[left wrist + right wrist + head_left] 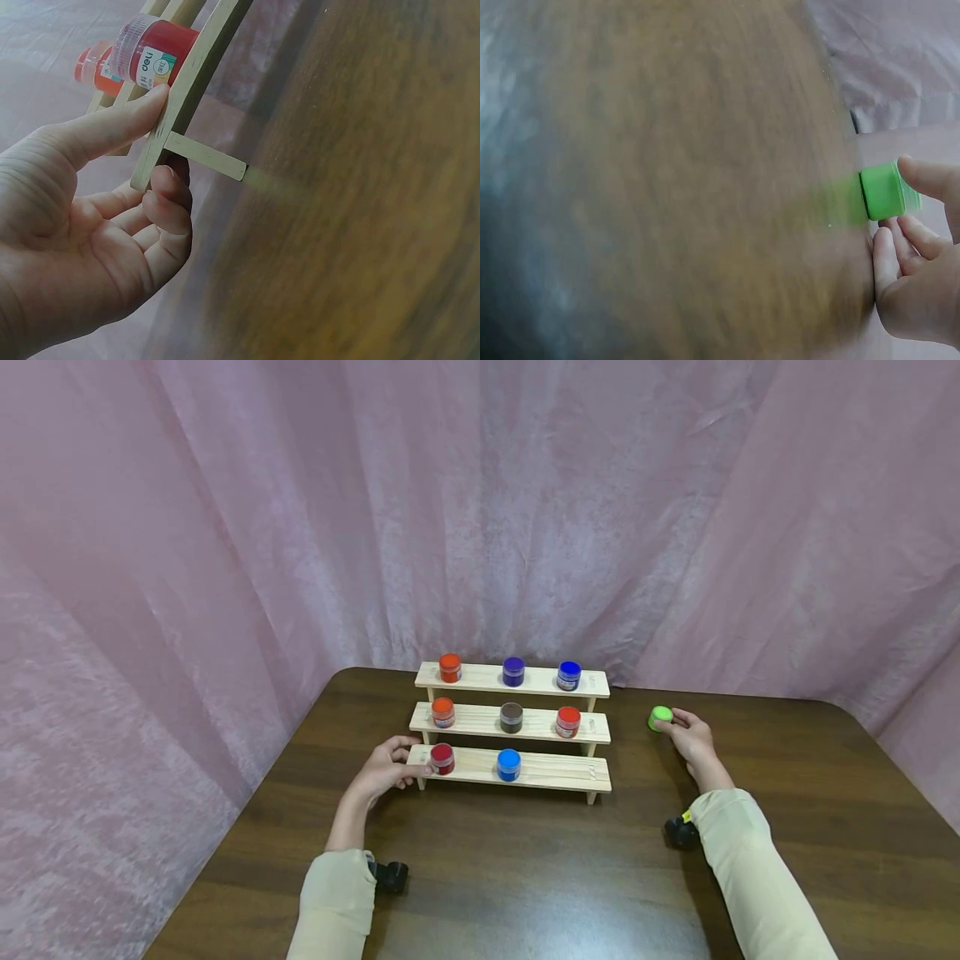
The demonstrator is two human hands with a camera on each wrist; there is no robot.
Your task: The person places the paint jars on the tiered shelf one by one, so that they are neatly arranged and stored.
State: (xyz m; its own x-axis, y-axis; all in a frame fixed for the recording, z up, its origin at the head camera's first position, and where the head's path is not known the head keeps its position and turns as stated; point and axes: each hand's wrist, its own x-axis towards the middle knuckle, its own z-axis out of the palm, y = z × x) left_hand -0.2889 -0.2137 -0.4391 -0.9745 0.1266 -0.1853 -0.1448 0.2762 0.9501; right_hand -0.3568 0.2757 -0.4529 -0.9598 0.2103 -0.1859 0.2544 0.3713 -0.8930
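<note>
My left hand (381, 772) grips the left end of the lowest tier of a wooden three-step rack (547, 770). In the left wrist view its thumb lies on top of the board, with fingers curled beneath. Right by that thumb stands a dark red paint jar (160, 54) with a clear lid. Off to the right of the rack, my right hand (693, 742) pinches a lime green paint jar (883, 192) between thumb and fingers, low at the tabletop. A light blue jar (508, 765) stands mid-way along the lowest tier.
The middle tier bears an orange jar (443, 712), a dark brown jar (512, 717) and a red jar (567, 722). On the top tier are an orange-red jar (450, 668), a purple jar (513, 672) and a dark blue jar (568, 676). Pink curtains (480, 510) hang behind the brown table (525, 868).
</note>
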